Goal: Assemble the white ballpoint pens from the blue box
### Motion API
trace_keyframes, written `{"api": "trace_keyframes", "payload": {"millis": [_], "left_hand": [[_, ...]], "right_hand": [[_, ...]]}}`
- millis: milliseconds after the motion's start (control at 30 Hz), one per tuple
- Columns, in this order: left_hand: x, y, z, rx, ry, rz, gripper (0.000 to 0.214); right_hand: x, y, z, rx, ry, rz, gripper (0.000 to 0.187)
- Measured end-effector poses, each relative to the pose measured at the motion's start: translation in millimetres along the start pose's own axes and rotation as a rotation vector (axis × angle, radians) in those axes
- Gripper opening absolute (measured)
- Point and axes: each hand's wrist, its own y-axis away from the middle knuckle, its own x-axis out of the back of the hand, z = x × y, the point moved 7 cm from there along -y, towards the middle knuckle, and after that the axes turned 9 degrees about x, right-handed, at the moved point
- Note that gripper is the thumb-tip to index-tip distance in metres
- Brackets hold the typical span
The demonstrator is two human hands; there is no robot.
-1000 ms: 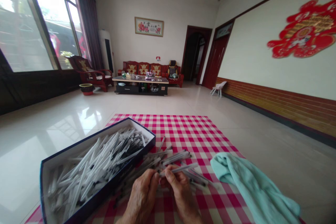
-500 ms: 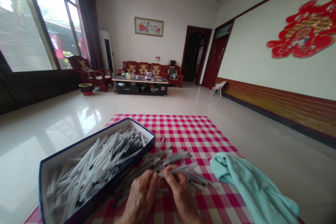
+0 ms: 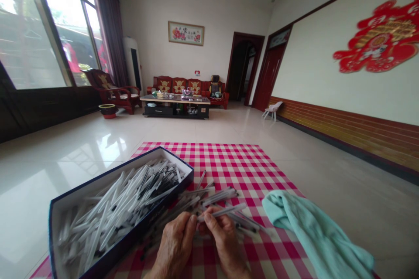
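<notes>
My left hand (image 3: 176, 244) and my right hand (image 3: 221, 237) meet low in the middle, fingers pinched on one clear pen (image 3: 222, 211) that points up to the right. Under and beyond them lies a loose pile of clear pens (image 3: 212, 196) on the red-and-white checked cloth (image 3: 235, 161). A dark blue box (image 3: 62, 205) at the left is full of more pens, lying at mixed angles.
A mint-green towel (image 3: 314, 231) lies crumpled on the cloth's right corner. Glossy tiled floor surrounds the cloth. Far back stand a coffee table (image 3: 176, 107), a red sofa, an armchair by the window and a small white chair (image 3: 272, 109).
Hardly anything differs: both hands stay pinched on the same pen and have slipped a touch lower in the picture.
</notes>
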Motion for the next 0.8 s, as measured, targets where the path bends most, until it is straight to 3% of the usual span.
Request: {"api": "trace_keyframes", "payload": {"millis": [133, 333, 600, 800], "left_hand": [[2.7, -0.4, -3.5, 0.043, -0.006, 0.025, 0.042], [6.8, 2.5, 4.7, 0.0, 0.119, -0.058, 0.022], [5.8, 1.8, 2.0, 0.006, -0.022, 0.037, 0.042], [6.5, 0.7, 8.3, 0.003, 0.133, -0.075, 0.024]], "right_hand": [[2.0, 0.5, -0.1, -0.019, 0.013, 0.019, 0.018], [-0.5, 0.1, -7.0, -0.013, -0.003, 0.018, 0.017], [0.6, 1.3, -3.8, -0.021, 0.015, 0.03, 0.019], [-1.5, -0.4, -9.3, -0.002, -0.002, 0.026, 0.019]]}}
